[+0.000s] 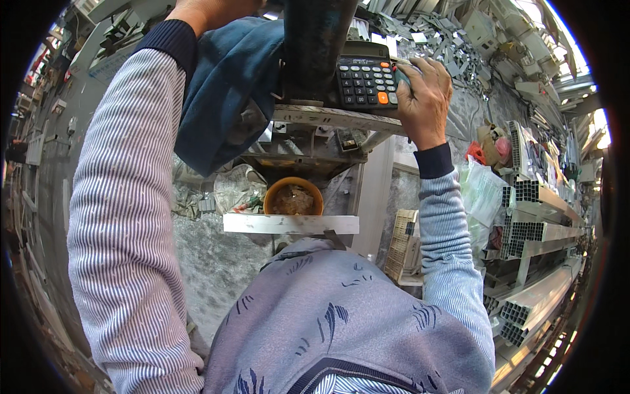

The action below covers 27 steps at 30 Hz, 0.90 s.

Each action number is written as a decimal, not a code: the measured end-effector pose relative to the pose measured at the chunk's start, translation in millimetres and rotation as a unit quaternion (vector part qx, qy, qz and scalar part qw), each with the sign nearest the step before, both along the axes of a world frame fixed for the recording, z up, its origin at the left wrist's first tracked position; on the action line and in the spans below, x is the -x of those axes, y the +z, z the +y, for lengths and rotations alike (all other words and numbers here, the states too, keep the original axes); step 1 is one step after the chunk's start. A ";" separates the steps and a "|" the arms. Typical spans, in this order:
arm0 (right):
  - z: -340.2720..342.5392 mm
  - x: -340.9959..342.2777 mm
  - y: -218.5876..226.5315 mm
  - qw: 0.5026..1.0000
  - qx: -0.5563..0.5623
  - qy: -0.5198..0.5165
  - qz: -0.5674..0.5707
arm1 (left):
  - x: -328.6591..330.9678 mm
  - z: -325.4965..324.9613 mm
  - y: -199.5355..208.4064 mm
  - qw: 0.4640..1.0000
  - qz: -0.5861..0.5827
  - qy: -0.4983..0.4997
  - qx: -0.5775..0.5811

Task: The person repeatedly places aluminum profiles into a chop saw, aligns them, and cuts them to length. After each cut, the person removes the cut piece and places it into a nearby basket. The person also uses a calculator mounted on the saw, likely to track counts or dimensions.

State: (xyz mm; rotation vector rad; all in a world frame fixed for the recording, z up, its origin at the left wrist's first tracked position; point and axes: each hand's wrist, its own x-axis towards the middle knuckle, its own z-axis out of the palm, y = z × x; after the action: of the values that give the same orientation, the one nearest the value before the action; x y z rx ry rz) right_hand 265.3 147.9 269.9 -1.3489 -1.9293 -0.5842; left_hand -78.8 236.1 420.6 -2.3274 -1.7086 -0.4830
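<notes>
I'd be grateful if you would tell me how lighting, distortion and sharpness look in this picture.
Head view: strong fisheye distortion, with metal tubes at right looking skewed near the black rim; head view: bright glare along the upper right rim; head view: calculator and right hand fairly sharp, left hand cropped by the top edge.

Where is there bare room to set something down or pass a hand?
Dusty floor between the left sleeve and grey garment looks bare; the white bar by the bucket does too, but is narrow. Crowded: the calculator, between black column and right hand; tubes far right; metal scraps top right.
</notes>
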 end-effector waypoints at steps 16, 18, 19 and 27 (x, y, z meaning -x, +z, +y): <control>-178.2 -51.2 -130.9 0.894 0.192 -0.173 0.365 | -3.9 8.8 5.5 0.995 0.058 0.031 0.078; -205.0 -50.8 -152.3 0.874 0.235 -0.181 0.385 | -1.2 16.5 3.8 0.993 0.084 0.022 0.074; -218.6 -49.3 -159.8 0.876 0.248 -0.171 0.377 | 1.3 19.0 2.8 0.994 0.085 0.011 0.066; -272.4 -28.3 -161.6 0.856 0.385 -0.124 0.320 | 4.0 24.2 5.9 0.992 0.059 0.024 0.111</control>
State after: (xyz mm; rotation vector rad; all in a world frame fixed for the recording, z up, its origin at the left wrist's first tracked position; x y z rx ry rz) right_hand 293.6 -124.5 108.3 -1.9701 -1.4473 0.5743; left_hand -82.8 260.3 426.4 -2.4015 -1.8393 -0.1499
